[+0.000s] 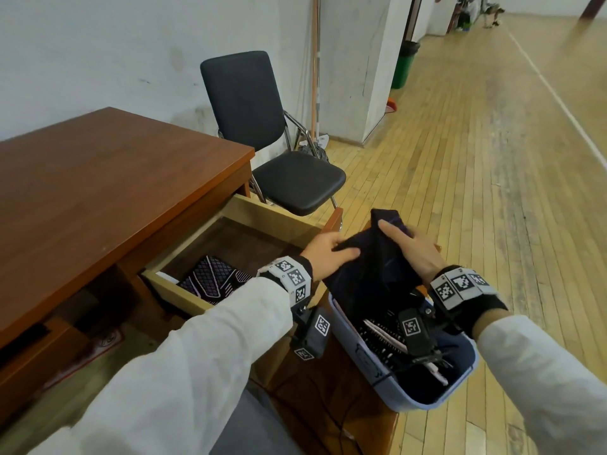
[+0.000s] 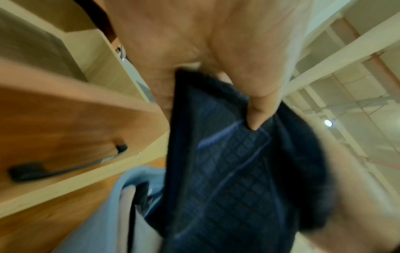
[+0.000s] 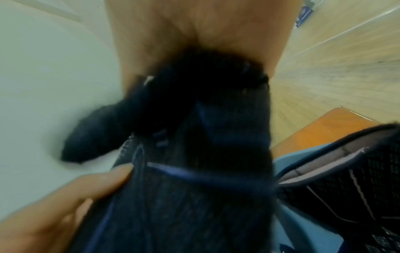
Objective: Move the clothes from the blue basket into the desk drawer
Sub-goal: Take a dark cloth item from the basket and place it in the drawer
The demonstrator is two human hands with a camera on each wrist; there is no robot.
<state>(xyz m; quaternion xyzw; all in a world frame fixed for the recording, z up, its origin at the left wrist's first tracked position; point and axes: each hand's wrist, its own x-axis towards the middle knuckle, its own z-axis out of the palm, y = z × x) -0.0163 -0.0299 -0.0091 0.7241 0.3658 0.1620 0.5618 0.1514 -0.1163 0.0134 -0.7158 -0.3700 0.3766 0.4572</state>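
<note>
Both hands hold a dark navy garment (image 1: 371, 257) lifted above the blue basket (image 1: 371, 366). My left hand (image 1: 328, 254) grips its left edge, thumb pressed on the fabric (image 2: 227, 171). My right hand (image 1: 410, 247) grips its upper right part (image 3: 205, 154). The basket, on a wooden stand at lower right, still holds several dark clothes (image 1: 391, 336). To the left, the desk drawer (image 1: 262, 215) stands pulled out, with a black garment with a purple grid pattern (image 1: 213, 277) lying in it.
The brown desk (image 1: 98, 185) fills the left side. A black chair (image 1: 262, 133) stands behind the drawer against the white wall. Wooden floor (image 1: 492, 159) stretches to the right, with a green bin (image 1: 405, 65) far back.
</note>
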